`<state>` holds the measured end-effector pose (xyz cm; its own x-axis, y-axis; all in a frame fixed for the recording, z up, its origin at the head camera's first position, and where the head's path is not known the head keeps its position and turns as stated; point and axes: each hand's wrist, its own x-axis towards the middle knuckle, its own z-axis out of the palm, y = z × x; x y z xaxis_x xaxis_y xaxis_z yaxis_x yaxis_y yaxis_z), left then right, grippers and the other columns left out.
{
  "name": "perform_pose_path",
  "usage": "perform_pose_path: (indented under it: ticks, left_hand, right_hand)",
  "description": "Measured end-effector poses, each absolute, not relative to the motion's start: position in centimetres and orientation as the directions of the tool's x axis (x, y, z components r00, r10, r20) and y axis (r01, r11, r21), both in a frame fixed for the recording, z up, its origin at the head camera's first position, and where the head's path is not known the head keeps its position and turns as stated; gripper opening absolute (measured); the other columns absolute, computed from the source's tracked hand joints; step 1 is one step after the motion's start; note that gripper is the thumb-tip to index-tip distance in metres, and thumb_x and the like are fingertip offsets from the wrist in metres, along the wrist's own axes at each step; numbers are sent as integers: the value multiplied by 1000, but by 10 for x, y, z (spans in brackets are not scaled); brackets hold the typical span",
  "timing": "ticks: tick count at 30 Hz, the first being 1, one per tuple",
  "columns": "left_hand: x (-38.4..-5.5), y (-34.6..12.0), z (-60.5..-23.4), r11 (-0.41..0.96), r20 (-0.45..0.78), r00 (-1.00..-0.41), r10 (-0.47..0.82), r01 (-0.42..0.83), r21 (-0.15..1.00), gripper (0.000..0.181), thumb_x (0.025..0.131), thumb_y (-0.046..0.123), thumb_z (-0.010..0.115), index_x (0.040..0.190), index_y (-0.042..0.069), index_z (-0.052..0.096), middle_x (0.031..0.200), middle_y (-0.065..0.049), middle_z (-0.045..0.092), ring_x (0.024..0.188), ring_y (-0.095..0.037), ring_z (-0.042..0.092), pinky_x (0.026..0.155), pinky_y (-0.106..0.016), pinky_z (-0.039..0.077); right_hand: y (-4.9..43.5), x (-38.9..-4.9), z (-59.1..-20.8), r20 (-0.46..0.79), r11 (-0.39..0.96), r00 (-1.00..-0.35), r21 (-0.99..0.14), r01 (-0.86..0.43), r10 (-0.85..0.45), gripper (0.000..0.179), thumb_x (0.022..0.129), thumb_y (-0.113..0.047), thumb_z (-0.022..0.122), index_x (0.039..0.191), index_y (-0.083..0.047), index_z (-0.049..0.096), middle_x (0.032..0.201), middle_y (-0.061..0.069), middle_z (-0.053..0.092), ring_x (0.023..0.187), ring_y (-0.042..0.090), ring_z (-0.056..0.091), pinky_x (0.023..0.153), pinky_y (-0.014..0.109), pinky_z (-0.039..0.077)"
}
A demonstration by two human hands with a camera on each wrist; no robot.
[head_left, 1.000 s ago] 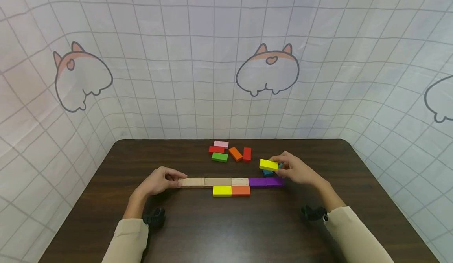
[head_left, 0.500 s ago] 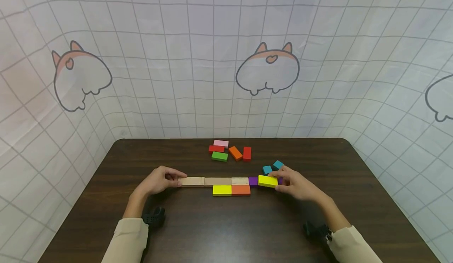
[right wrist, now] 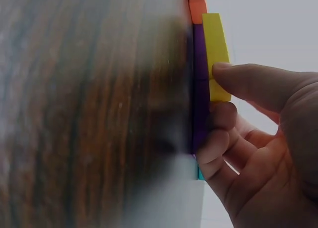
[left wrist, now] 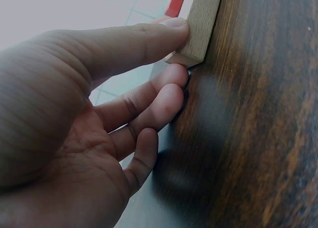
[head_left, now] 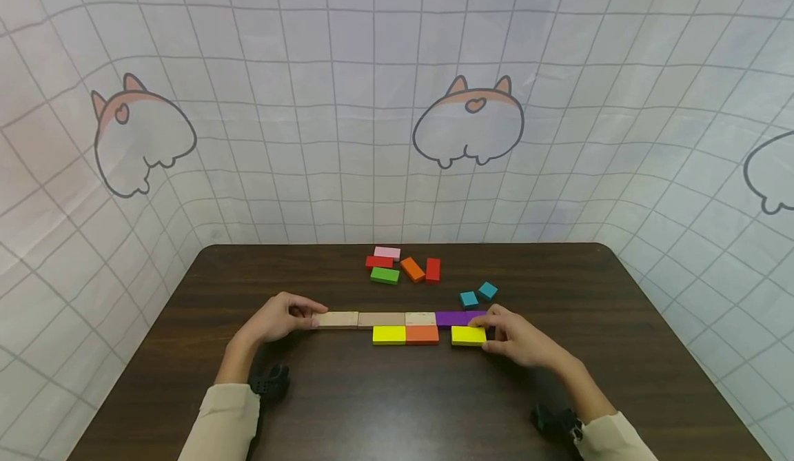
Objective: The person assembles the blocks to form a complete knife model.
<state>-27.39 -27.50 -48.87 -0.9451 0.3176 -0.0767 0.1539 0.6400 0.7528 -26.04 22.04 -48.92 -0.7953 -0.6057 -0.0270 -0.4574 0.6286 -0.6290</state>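
From my remote seat I am watching the person's right hand (head_left: 517, 337) pinching the right-hand yellow block (head_left: 468, 335) by its right end. It is lining up in front of the purple blocks (head_left: 451, 318), with a gap between it and the orange front block (head_left: 422, 335); in the right wrist view it is apparently hovering just above the table (head_left: 397, 406). I am reading that end grip as a way of leaving the block's left end free of fingers.

The person's left hand (head_left: 282, 318) is gripping the left end of the leftmost wooden block (head_left: 338, 320), probably bracing the back row against sliding toward the table's left edge. That row is running parallel to the far edge, and the orange front block and left-hand yellow block (head_left: 389, 335) are lying along its near side, which is likely serving as a straight guide.

Toward the far edge, a pink block (head_left: 387, 252), a green block (head_left: 384, 276) and others are lying loose, presumably within reach yet out of the hands' way.
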Motion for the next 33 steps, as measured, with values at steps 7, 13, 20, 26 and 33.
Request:
perform_pose_path:
  ticks: [7,13,20,26,33]
  left_hand:
    - [-272,-275,-488,630,-83,-942,326,151,762,24,94,15,75,117,13,79,87,-6,69,73,-17,52,65,-31,45]
    - [-273,-275,-489,628,-81,-943,323,149,764,24,93,15,76,117,13,78,87,-5,68,74,-18,52,65,-31,44]
    - [-275,-275,-491,639,-81,-947,311,145,755,25,92,16,77,117,13,79,86,-3,68,73,-17,52,65,-31,44]
    - [-275,-275,-492,637,-82,-946,314,146,757,25,92,15,76,117,13,79,86,-4,68,73,-18,52,64,-31,44]
    - [-275,-275,-491,636,-76,-943,324,157,756,25,92,16,77,117,13,79,86,-3,68,72,-17,53,64,-30,45]
  right_hand:
    - [217,-257,-488,-24,635,-790,-610,-473,-612,32,97,-14,70,129,-13,67,102,3,52,73,6,48,66,22,45]
    - [214,-254,-485,-29,656,-804,-596,-463,-593,31,95,-15,73,126,-13,69,102,2,55,72,6,49,65,22,46]
    - [213,-253,-486,-12,669,-814,-577,-469,-581,33,93,-16,76,125,-13,69,102,3,58,71,7,50,65,23,47]
    - [214,-253,-487,5,658,-816,-587,-471,-579,32,92,-17,77,124,-13,69,103,3,60,72,5,51,66,23,47]
    - [213,-255,-486,39,643,-817,-595,-482,-576,26,92,-18,78,117,-14,72,94,-1,63,68,4,50,63,23,47]
